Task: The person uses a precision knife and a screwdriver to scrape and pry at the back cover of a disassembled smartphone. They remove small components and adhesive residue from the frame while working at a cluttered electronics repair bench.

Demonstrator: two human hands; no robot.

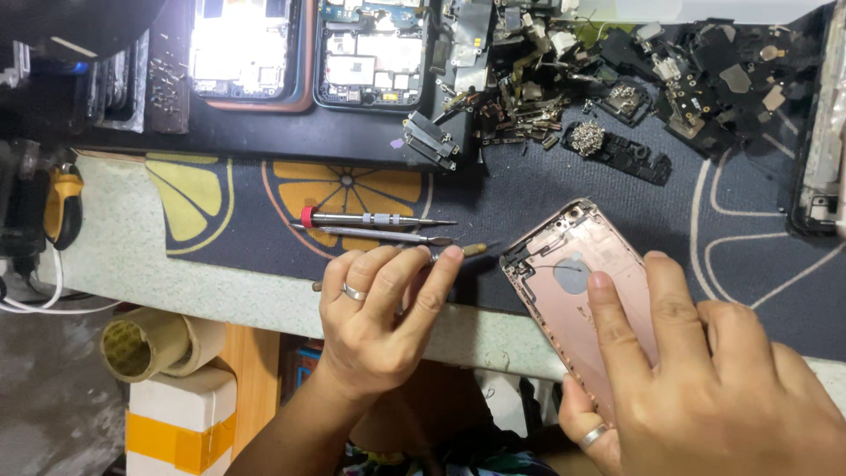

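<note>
Left hand [379, 317] pinched on a thin tool [441, 256] (tip hidden), right hand [705, 370] gripping rose-gold phone shell [577, 282].

A rose-gold phone shell [589, 286] lies on a dark mat [546, 189] patterned with yellow and orange citrus slices.

Two screwdrivers [379, 226] lie left of the phone housing [577, 295] — loose parts [608, 139] behind, opened phones [308, 53] behind-left.

We see a pale speckled tabletop [220, 295] covered by a dark mat [546, 189] printed with citrus slices. On the mat lie a red-capped screwdriver [374, 219], opened phones [308, 53], a heap of small metal parts [529, 97] and a rose-gold phone shell [582, 291].
</note>
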